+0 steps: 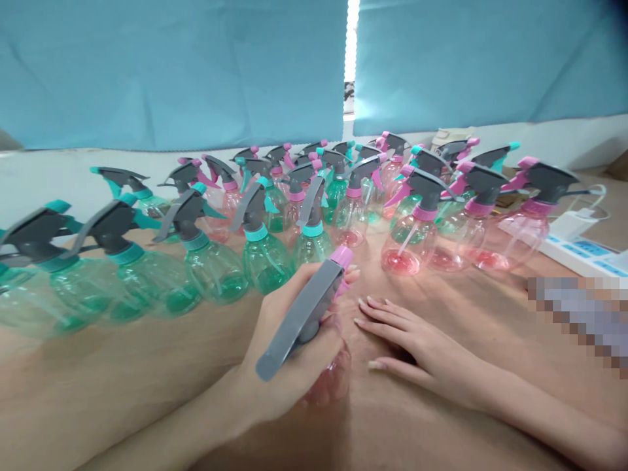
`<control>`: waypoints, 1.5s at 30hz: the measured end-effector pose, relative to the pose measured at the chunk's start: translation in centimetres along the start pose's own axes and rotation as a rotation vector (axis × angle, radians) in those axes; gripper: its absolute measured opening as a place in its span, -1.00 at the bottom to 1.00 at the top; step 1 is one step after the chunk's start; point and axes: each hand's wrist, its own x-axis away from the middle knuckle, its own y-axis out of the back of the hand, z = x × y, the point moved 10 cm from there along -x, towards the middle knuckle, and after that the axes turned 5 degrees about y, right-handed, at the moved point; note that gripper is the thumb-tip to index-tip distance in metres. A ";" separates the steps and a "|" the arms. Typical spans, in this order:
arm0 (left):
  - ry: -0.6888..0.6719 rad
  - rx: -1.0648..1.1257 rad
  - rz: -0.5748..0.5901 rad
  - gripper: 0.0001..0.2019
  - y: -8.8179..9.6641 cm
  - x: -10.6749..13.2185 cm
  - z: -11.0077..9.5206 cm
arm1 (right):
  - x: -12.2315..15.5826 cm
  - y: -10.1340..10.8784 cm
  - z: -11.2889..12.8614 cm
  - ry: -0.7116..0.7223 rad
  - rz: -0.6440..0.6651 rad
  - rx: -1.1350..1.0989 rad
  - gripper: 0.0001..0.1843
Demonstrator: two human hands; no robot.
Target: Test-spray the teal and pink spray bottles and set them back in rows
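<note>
My left hand (282, 356) is wrapped round a pink spray bottle (330, 376) near the front of the brown table (122, 386). Its grey trigger head with a pink nozzle (301, 311) points up and away from me. My right hand (409, 343) lies flat on the table just to the right of the bottle, fingers stretched out and holding nothing. Behind both hands stand several spray bottles: green ones with teal collars (262, 255) on the left and pink ones with pink collars (415, 245) on the right.
A white power strip (581, 252) with a cable lies at the right behind the pink bottles. Blue curtains (171, 65) hang over a white sill at the back. A pixelated patch (579, 314) covers part of the right side.
</note>
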 end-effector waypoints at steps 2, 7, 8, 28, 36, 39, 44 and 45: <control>-0.009 0.000 -0.003 -0.56 0.0 0.0 -0.1 | 0.0 0.0 0.0 0.002 -0.004 -0.005 -0.37; 0.016 0.005 0.003 -0.56 0.0 0.2 0.1 | -0.1 0.0 0.0 0.005 -0.001 0.003 -0.37; 0.018 -0.001 0.000 -0.56 0.1 0.2 0.1 | -0.1 0.0 0.0 0.002 0.007 0.010 -0.38; 0.012 -0.006 -0.032 -0.58 0.3 -0.1 -0.3 | -0.2 -0.2 0.0 -0.008 0.030 0.018 -0.37; -0.017 -0.019 -0.043 -0.59 0.2 0.3 -0.8 | -0.3 -0.2 0.1 -0.005 0.050 0.042 -0.35; -0.023 -0.034 -0.024 -0.62 0.1 0.2 -0.7 | -0.4 -0.1 0.2 -0.002 0.043 0.034 -0.34; -0.049 -0.067 -0.036 -0.67 0.3 0.0 -0.4 | -0.5 0.1 0.4 0.002 0.018 0.011 -0.35; -0.078 -0.065 -0.031 -0.69 0.2 -0.1 -0.6 | -0.5 0.1 0.4 -0.001 0.018 0.010 -0.35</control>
